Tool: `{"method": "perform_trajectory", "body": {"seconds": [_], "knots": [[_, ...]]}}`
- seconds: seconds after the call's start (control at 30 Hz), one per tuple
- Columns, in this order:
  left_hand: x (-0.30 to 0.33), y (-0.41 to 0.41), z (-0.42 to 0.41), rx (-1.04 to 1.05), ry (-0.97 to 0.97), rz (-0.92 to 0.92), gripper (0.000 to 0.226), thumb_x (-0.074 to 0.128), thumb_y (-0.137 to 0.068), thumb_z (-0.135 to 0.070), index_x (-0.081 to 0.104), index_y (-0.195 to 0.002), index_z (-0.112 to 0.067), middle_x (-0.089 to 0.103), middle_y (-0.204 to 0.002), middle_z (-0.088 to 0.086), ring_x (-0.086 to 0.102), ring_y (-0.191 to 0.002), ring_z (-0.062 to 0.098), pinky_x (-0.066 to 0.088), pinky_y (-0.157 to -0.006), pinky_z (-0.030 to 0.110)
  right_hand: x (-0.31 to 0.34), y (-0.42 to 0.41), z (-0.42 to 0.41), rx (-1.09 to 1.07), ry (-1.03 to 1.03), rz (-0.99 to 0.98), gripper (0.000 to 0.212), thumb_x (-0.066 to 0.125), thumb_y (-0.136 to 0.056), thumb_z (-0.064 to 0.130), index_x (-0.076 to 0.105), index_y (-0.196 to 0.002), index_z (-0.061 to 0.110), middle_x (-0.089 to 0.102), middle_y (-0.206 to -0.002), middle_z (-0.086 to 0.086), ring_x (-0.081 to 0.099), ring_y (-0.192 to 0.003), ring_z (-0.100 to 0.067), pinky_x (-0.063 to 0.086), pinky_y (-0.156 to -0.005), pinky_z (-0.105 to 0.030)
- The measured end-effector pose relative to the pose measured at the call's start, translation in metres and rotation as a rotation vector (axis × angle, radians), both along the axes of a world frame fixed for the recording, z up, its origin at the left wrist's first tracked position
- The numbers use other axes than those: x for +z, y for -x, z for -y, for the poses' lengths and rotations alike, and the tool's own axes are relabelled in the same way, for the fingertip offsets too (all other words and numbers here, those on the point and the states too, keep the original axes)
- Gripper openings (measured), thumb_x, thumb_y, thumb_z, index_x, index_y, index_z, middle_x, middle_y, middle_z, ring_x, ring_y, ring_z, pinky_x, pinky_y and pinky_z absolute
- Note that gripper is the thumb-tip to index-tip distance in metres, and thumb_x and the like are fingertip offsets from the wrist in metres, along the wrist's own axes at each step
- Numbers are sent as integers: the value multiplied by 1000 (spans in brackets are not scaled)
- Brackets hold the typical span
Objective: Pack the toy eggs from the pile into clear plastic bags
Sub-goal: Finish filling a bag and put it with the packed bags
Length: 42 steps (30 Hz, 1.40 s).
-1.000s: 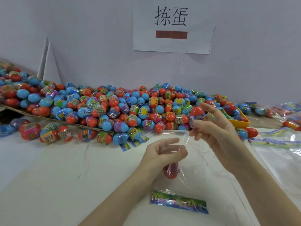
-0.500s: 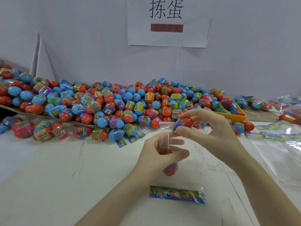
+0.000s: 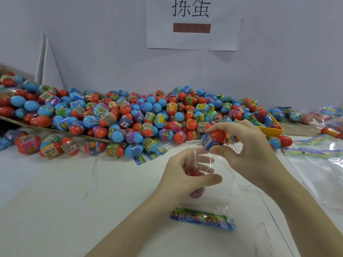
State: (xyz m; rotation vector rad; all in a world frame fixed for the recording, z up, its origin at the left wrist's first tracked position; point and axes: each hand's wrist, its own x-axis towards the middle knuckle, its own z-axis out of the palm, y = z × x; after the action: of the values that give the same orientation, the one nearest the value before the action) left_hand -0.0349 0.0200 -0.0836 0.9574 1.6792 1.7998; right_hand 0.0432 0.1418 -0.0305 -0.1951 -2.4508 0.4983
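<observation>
Right hand (image 3: 248, 151) pinches a red-and-blue toy egg (image 3: 213, 139) between thumb and fingers, just above the mouth of the clear bag (image 3: 219, 193). Left hand (image 3: 185, 175) curls around the bag's top, gripping it, a red egg (image 3: 197, 192) visible inside. Egg pile (image 3: 130, 117) lies behind on white table (image 3: 55, 201), yellow tray (image 3: 272, 127) at right

Two hands: left hand (image 3: 187, 175), right hand (image 3: 246, 147). One toy egg (image 3: 213, 138) pinched in the right, one red egg (image 3: 197, 192) inside one clear bag (image 3: 219, 197) with one printed header strip (image 3: 203, 218). One pile of eggs (image 3: 130, 115), too many to count. One yellow tray (image 3: 274, 127). One paper sign (image 3: 193, 23) on the wall. Several more bags (image 3: 315, 164) at right, number unclear.
</observation>
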Motion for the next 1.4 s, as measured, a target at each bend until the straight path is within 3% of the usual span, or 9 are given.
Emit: {"method": "perform_trajectory", "body": {"seconds": [0.23,0.3,0.4,0.53,0.9,1.03,1.17,1.3,1.4], "knots": [[2,-3,1,-2,-11,20,52,80,-65,2,62,-111,-15,70,-96,2,69,-80,11,55,-74,31,6,-6,-7,5,13,144,25,72,-72,29,60,-92,37,46,-85,25,40,-94,-14,35,-86,-40],[3,-2,1,-7,-12,42,50,79,-66,-1,61,-109,-19,71,-97,4,69,-81,14,53,-77,39,9,-8,-8,47,29,171,32,72,-71,26,54,-90,44,43,-89,26,38,-96,-10,35,-85,-28],[2,-1,0,-18,-35,42,38,74,-73,-4,63,-106,-21,72,-98,2,68,-81,13,54,-76,26,9,-10,-9,83,107,194,39,71,-76,15,50,-93,44,44,-90,28,43,-87,0,37,-72,-8],[3,-3,-1,-24,-67,53,25,64,-80,-19,62,-105,-17,72,-96,7,69,-82,16,53,-74,19,9,-9,-9,60,142,70,41,68,-78,8,47,-92,41,47,-92,25,49,-81,12,36,-68,2],[4,-3,-2,-37,-88,60,19,53,-88,-21,62,-103,-14,72,-92,-1,70,-77,9,50,-67,13,11,-12,-10,125,208,93,44,75,-70,14,52,-90,46,60,-90,22,54,-86,8,38,-68,-2],[3,-2,-2,-24,-84,75,18,56,-87,-20,64,-104,-18,73,-82,-5,70,-76,8,49,-65,13,12,-14,-11,134,168,205,33,72,-71,25,57,-83,52,58,-85,31,47,-89,12,31,-67,3],[0,-1,-3,22,-81,120,17,59,-86,-23,66,-101,-23,73,-87,-6,67,-77,1,49,-66,10,13,-12,-10,149,214,301,8,51,-70,50,59,-72,49,62,-82,25,46,-91,5,34,-71,-7],[1,-2,-4,16,-60,153,20,55,-89,-25,64,-106,-19,74,-87,-11,69,-76,2,53,-69,14,8,-9,-10,132,225,391,39,27,-57,71,59,-63,49,60,-80,21,38,-97,8,23,-87,-26],[2,-1,-4,24,-72,193,13,54,-90,-24,65,-96,-23,72,-73,-15,65,-64,-2,49,-60,11,3,-5,-7,124,155,470,52,22,-54,77,61,-68,47,57,-87,28,30,-101,10,10,-74,-19]]}}
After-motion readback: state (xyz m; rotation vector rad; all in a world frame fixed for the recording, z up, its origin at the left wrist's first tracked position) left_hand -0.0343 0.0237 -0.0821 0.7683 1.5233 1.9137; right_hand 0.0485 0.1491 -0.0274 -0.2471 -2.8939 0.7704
